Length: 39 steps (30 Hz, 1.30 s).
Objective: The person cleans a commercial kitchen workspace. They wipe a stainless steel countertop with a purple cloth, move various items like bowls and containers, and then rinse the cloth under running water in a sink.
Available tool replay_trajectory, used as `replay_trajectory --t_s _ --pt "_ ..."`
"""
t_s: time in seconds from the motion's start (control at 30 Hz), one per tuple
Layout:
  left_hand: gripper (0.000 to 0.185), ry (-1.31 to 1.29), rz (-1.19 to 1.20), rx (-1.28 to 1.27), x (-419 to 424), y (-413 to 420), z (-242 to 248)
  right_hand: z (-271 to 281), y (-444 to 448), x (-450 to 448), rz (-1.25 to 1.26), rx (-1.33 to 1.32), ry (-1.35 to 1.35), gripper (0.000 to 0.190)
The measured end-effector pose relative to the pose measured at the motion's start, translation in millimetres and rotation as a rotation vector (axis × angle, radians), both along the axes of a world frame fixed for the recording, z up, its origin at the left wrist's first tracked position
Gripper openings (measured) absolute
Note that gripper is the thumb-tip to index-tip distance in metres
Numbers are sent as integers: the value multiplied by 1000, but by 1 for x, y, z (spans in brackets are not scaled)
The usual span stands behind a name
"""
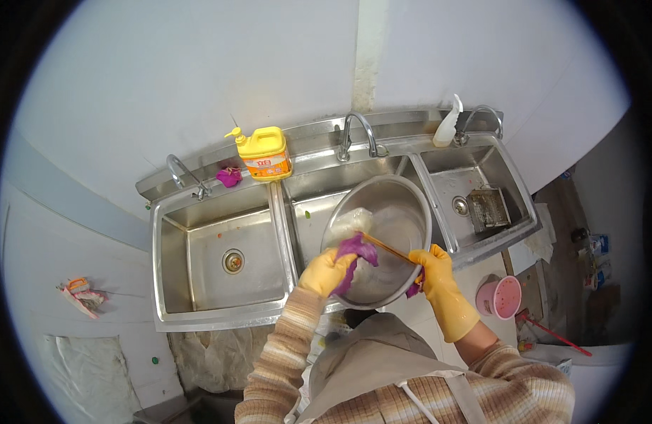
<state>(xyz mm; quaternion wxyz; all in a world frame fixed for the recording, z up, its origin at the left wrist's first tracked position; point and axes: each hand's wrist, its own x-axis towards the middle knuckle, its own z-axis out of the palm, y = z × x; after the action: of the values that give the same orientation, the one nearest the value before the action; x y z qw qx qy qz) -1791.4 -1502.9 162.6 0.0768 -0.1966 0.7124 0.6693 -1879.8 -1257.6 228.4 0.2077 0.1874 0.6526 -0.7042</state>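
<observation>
Both my hands wear yellow rubber gloves. A purple cloth is bunched in my left hand, over the near left part of a large round metal basin. My right hand, at the basin's right rim, grips a thin brown stick, perhaps chopsticks. The far end of the stick reaches the cloth. More purple cloth shows below my right hand; how it is held is hidden. The basin is tilted over the middle sink. Something whitish and translucent is inside it, blurred.
The left sink holds small scraps by its drain. A metal box grater lies in the right sink. Along the back ledge are a yellow detergent jug, a purple cloth, a spray bottle and a central faucet. A pink bucket stands right.
</observation>
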Motion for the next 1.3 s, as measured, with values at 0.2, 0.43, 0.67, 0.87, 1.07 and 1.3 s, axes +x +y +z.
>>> replay_trajectory --t_s 0.2,0.43,0.67,0.87,1.07,1.3 --pt "29 -58 430 235 -30 -24 -18 -18 -44 -60 226 277 16 18" --pt "32 -125 527 265 -41 -53 -41 -77 -43 -103 493 842 686 19" --pt "34 -137 482 313 -35 -59 -54 -97 -34 -114 635 1151 971 12" --pt "33 -94 473 425 -20 -63 -22 -80 -23 -116 341 905 654 19" --pt "31 -35 523 494 13 -80 -17 -116 -8 -121 114 357 -20 9" --pt "29 -94 581 480 27 -87 -4 -221 -11 -95 -65 -130 -185 20"
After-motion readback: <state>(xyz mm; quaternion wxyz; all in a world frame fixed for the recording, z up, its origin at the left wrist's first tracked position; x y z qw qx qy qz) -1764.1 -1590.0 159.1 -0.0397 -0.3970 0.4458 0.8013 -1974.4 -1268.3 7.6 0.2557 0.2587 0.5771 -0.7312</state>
